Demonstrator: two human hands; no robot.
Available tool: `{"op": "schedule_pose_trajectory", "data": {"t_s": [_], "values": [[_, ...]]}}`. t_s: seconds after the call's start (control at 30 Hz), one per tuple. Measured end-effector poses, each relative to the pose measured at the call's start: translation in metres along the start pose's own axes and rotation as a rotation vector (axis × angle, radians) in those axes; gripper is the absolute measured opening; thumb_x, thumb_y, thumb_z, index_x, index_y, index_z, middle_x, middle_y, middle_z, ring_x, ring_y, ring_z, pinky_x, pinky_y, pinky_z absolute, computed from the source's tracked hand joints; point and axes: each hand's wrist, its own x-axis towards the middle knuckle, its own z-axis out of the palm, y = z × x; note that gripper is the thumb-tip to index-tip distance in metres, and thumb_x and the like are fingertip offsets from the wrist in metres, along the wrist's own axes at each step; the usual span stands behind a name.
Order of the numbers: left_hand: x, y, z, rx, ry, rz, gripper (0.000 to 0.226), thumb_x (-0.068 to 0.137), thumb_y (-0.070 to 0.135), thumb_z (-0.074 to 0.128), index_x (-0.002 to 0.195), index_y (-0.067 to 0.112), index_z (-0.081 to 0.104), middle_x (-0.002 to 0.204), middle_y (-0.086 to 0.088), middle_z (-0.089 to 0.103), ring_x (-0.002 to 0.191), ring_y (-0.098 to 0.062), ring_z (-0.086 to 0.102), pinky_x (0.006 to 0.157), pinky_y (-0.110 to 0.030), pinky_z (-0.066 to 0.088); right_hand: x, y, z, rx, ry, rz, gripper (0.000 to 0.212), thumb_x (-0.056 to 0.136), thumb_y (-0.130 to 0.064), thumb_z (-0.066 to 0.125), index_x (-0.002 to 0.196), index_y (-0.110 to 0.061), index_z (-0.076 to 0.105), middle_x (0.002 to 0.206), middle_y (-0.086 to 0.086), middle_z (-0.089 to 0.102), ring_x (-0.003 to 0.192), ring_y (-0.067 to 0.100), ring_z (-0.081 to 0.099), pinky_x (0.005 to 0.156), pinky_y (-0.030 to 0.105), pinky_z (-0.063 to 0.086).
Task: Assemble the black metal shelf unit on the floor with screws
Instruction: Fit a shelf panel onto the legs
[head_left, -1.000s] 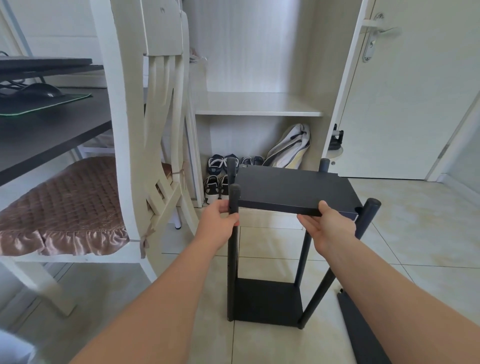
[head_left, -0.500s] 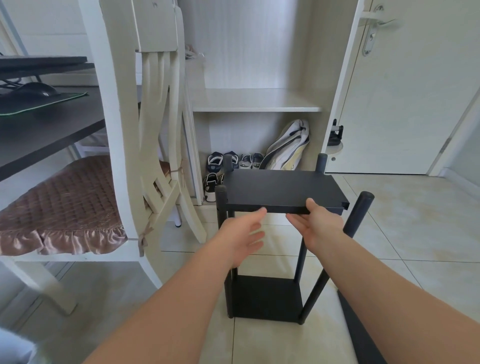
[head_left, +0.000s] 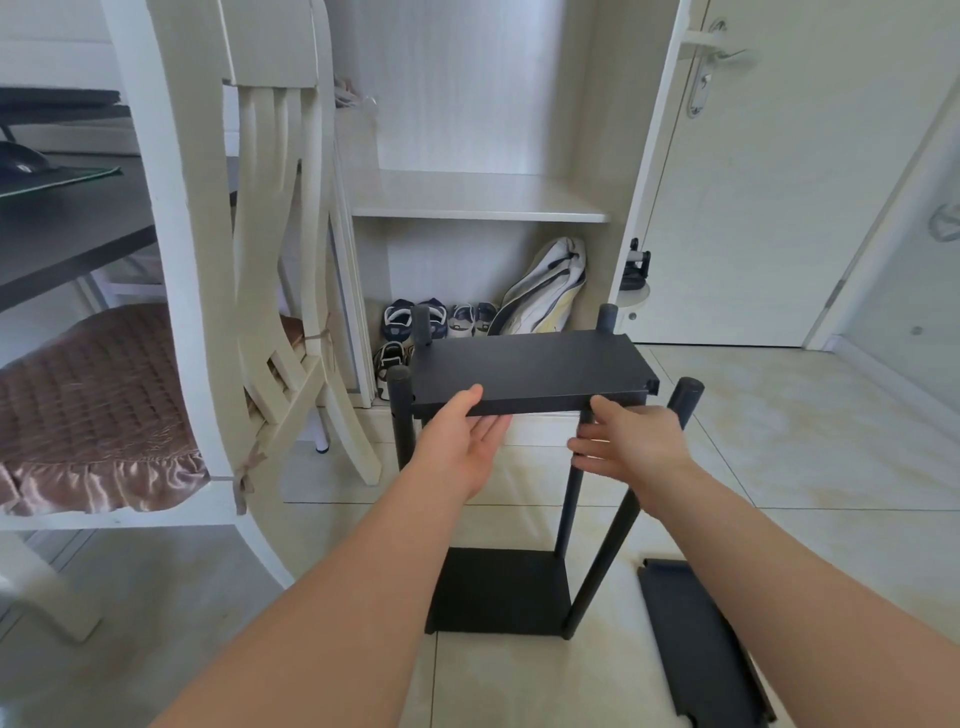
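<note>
The black shelf unit stands on the tiled floor with its bottom panel (head_left: 498, 592) down and several upright posts (head_left: 400, 415). A top shelf panel (head_left: 530, 366) lies level between the post tops. My left hand (head_left: 462, 441) holds the panel's front edge left of centre, thumb on top and fingers underneath. My right hand (head_left: 628, 441) hovers just under the front edge near the right end, fingers spread and pointing left, thumb tip close to the edge. The front right post (head_left: 680, 405) leans outward, apart from the panel's corner. No screws are visible.
A white chair (head_left: 171, 260) with a brown cushion stands close on the left, beside a dark desk (head_left: 67, 234). Behind the unit is an open cupboard (head_left: 478, 208) with shoes and a bag. A spare black panel (head_left: 696, 649) lies on the floor at lower right.
My left hand left the front left post, swung free, then took the panel's front edge. My right hand let go of that edge and dropped just below it, fingers spread.
</note>
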Motion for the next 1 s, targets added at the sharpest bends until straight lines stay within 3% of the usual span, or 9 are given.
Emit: {"op": "schedule_pose_trajectory", "data": {"t_s": [0.13,0.23,0.33,0.4,0.47,0.53,0.77,0.9,1.0], "values": [[-0.002,0.001,0.002,-0.034,-0.007,0.008,0.023,0.094,0.000,0.064,0.115,0.002,0.056,0.114,-0.023,0.066,0.101,-0.032,0.068,0.087,-0.040,0.056,-0.004,-0.009,-0.033,-0.283,0.174,-0.326,0.013,0.098,-0.011,0.056,0.100,-0.007,0.067,0.092,0.008,0.072,0.075,0.018,0.073,0.063,0.038,0.061],[-0.002,-0.002,0.002,-0.035,0.002,0.015,0.030,0.093,-0.001,0.064,0.122,0.004,0.055,0.113,-0.022,0.067,0.097,-0.031,0.068,0.088,-0.041,0.056,0.001,-0.017,-0.050,-0.432,0.364,-0.515,0.021,0.096,-0.014,0.056,0.116,-0.012,0.062,0.112,0.001,0.066,0.088,0.019,0.061,0.075,0.035,0.048],[-0.001,-0.003,0.002,-0.021,0.005,0.019,0.034,0.094,-0.001,0.064,0.126,0.004,0.053,0.118,-0.022,0.065,0.104,-0.033,0.067,0.092,-0.043,0.055,0.011,-0.011,-0.061,-0.548,0.357,-0.461,0.044,0.096,-0.021,0.061,0.138,-0.020,0.050,0.135,0.004,0.048,0.087,0.019,0.053,0.081,0.037,0.048],[0.000,-0.003,0.002,-0.007,0.013,0.019,0.035,0.093,-0.001,0.064,0.126,0.003,0.053,0.122,-0.023,0.063,0.112,-0.034,0.065,0.097,-0.045,0.054,0.016,-0.004,-0.062,-0.491,0.246,-0.355,0.050,0.096,-0.024,0.063,0.143,-0.024,0.045,0.131,0.003,0.049,0.083,0.024,0.062,0.077,0.043,0.057],[0.000,-0.003,0.001,0.007,0.021,0.013,0.032,0.093,0.000,0.065,0.123,0.003,0.054,0.124,-0.023,0.062,0.116,-0.035,0.063,0.099,-0.046,0.053,0.020,0.001,-0.060,-0.347,0.156,-0.290,0.038,0.099,-0.018,0.061,0.135,-0.022,0.048,0.109,0.001,0.057,0.073,0.025,0.065,0.066,0.040,0.059],[0.000,-0.002,-0.001,0.026,0.027,0.009,0.028,0.093,0.001,0.065,0.120,0.004,0.054,0.125,-0.022,0.062,0.117,-0.036,0.063,0.098,-0.046,0.053,0.023,0.001,-0.058,-0.288,0.147,-0.287,0.023,0.101,-0.013,0.057,0.123,-0.018,0.051,0.097,0.001,0.058,0.067,0.023,0.064,0.067,0.042,0.060],[0.000,0.000,-0.002,0.051,0.044,0.028,0.032,0.094,0.002,0.064,0.124,0.006,0.053,0.127,-0.021,0.061,0.119,-0.035,0.062,0.099,-0.046,0.053,0.022,0.002,-0.048,-0.318,0.189,-0.318,0.017,0.094,-0.017,0.070,0.096,-0.017,0.053,0.088,0.001,0.067,0.077,0.026,0.071,0.079,0.049,0.060],[-0.001,0.002,-0.005,0.040,0.043,0.039,0.027,0.094,0.000,0.063,0.120,0.005,0.055,0.121,-0.021,0.064,0.111,-0.034,0.066,0.097,-0.046,0.054,0.022,0.001,-0.044,-0.358,0.201,-0.352,0.017,0.092,-0.020,0.073,0.100,-0.013,0.060,0.088,-0.004,0.063,0.081,0.026,0.070,0.083,0.050,0.059],[-0.001,0.003,-0.006,0.037,0.042,0.037,0.022,0.094,0.000,0.063,0.114,0.005,0.056,0.118,-0.022,0.066,0.109,-0.034,0.067,0.097,-0.046,0.054,0.022,-0.004,-0.047,-0.429,0.195,-0.371,0.028,0.095,-0.032,0.068,0.113,-0.011,0.063,0.098,-0.003,0.064,0.094,0.023,0.062,0.085,0.038,0.051]]}}
